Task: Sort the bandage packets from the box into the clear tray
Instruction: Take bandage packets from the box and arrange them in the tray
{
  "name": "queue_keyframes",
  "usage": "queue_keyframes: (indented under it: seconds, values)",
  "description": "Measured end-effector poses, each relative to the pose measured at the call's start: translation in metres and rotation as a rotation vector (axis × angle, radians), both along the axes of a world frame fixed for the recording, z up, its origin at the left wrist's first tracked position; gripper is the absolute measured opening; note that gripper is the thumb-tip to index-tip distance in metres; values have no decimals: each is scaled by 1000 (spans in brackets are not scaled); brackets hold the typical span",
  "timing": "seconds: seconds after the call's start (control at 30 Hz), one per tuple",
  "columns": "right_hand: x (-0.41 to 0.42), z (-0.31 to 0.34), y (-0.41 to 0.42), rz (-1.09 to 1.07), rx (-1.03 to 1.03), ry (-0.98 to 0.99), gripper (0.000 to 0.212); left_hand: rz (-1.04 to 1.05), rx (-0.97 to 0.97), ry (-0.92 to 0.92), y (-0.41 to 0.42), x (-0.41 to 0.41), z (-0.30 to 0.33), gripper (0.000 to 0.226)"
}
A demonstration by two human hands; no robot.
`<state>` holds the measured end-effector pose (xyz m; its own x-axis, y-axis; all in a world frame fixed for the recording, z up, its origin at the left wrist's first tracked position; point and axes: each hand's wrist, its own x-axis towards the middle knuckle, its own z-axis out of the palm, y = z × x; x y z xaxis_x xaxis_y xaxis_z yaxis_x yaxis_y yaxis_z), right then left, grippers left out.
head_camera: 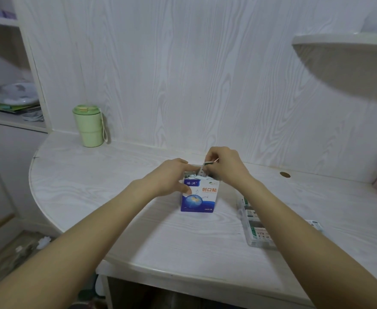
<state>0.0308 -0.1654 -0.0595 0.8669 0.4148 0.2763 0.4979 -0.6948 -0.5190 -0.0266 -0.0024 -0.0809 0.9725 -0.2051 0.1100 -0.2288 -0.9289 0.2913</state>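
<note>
L hand (172,177) grips box (198,197) upright on desk (94,186); R hand (224,167) pinches packet (205,167) at box top; tray (255,228) right.

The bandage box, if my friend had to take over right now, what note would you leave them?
Left hand: grips the blue and white bandage box, holding it upright on the white table.
Right hand: pinches a bandage packet at the box's open top, partly pulled out.
Clear tray: on the table to the right of the box, partly hidden under the right forearm, with some packets already in it.
Done: some packets are in the tray.
Left: lift this packet free, put it in the tray, then go on with the rest of the box. How many remain inside cannot be seen.
</note>
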Motion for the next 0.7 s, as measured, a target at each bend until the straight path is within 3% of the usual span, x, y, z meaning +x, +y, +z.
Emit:
queue_keyframes:
  seconds: [0.2,0.43,0.6,0.7]
  values:
    - [2,10,-6,32,-19,-13,26,24,-31,20,0,-1,2,69]
    - [-2,27,-27,47,160,-77,18,47,-159,56,0,-4,7,77]
    - [-19,39,-45,157,395,-64,19,47,-424,-29,-17,-17,33,68]
    - [-29,43,-62,210,545,20,13,-37,-672,50,-47,-27,45,52]
